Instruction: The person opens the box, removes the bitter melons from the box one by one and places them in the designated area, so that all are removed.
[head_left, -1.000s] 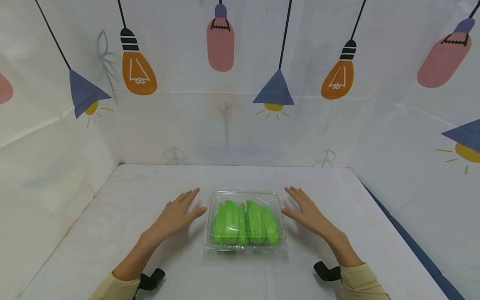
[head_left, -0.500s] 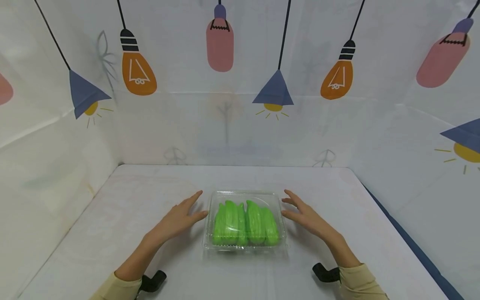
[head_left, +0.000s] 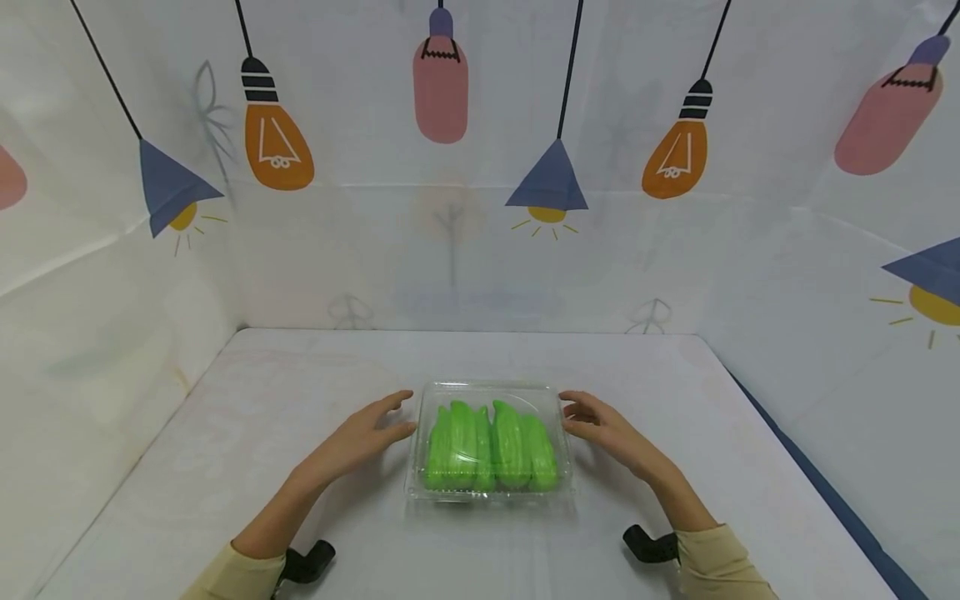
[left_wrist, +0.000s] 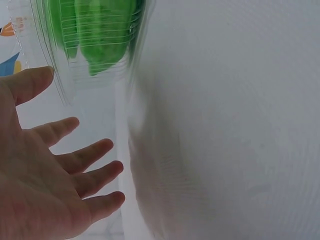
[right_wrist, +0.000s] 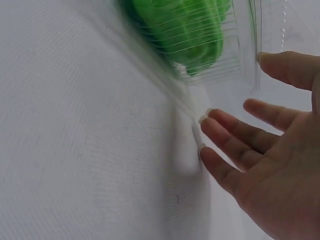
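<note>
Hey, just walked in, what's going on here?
A person has their left hand and right hand on either side of a clear plastic container, which sits on a white table with long green items inside. Neither hand grips it. Both are very close to its sides, but I can't tell whether they touch it.

Seen from the head, the left arm (head_left: 277, 517) is slanting up from seven o'clock toward one, and the right arm (head_left: 686, 500) from five toward eleven. The left grip (head_left: 360, 437), a bare hand, is pointing to two o'clock, its fingers (left_wrist: 100, 180) standing apart. The right grip (head_left: 611, 433), also bare, is pointing to ten, its fingers bending slightly. Both palms are facing inward.
</note>
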